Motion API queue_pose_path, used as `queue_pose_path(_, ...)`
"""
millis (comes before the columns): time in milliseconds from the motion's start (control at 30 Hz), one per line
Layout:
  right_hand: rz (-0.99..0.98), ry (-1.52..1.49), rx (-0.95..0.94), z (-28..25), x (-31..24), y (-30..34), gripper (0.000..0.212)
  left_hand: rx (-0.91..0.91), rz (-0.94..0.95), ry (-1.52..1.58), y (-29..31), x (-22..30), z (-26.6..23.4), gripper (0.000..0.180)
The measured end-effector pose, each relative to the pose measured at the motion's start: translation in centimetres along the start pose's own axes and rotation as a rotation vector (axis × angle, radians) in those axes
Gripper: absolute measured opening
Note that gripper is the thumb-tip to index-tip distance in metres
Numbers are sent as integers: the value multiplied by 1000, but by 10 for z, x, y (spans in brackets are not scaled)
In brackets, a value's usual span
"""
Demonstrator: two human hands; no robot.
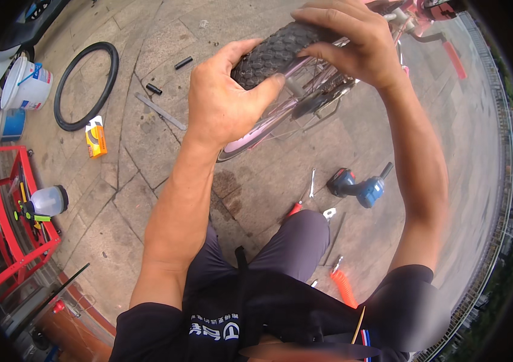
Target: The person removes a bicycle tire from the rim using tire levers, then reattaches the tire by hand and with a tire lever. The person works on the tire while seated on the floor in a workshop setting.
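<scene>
A black knobbly bicycle tyre [273,54] is on the wheel in front of me, at the top of the view. My left hand [227,96] grips its near left side, thumb on one sidewall and fingers round behind. Farther along the tread, my right hand [353,42] is wrapped over the same tyre, its thumb pressing near the rim. Beneath, the pink rim and spokes [256,134] show, along with the dark chain parts [312,104] of the bicycle. Fingertips of both hands are partly hidden behind the tyre.
Left on the paving lie a loose black tyre [58,96], a yellow-orange box [96,140] and a flat metal strip [161,111]. White buckets [34,87] and a red trolley [18,260] stand farther left. A blue cordless impact driver [365,192], spanner [312,183] and orange coiled hose [344,288] lie right.
</scene>
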State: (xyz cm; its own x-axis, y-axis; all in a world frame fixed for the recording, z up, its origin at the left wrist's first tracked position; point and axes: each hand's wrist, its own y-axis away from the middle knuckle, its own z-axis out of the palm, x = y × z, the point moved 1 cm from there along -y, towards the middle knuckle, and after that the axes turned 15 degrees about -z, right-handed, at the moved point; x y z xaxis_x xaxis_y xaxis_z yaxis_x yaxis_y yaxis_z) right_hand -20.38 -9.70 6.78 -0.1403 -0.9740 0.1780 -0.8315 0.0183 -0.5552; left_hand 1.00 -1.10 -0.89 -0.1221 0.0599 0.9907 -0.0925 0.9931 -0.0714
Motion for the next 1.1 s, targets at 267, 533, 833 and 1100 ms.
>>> queue_pose_path(267,43,-18,128,5,-5,-2,47,-6,16,79,-3,-4,1,44)
queue_pose_path(533,21,-29,262,15,-2,10,45,-33,-131,133,-4,3,3,40)
queue_pose_path(833,312,-231,47,0,1,-12,39,-57,-163,143,-8,-4,-7,44)
queue_pose_path(1100,281,-257,62,5,12,-12,35,-71,-179,162,-6,-3,-6,49)
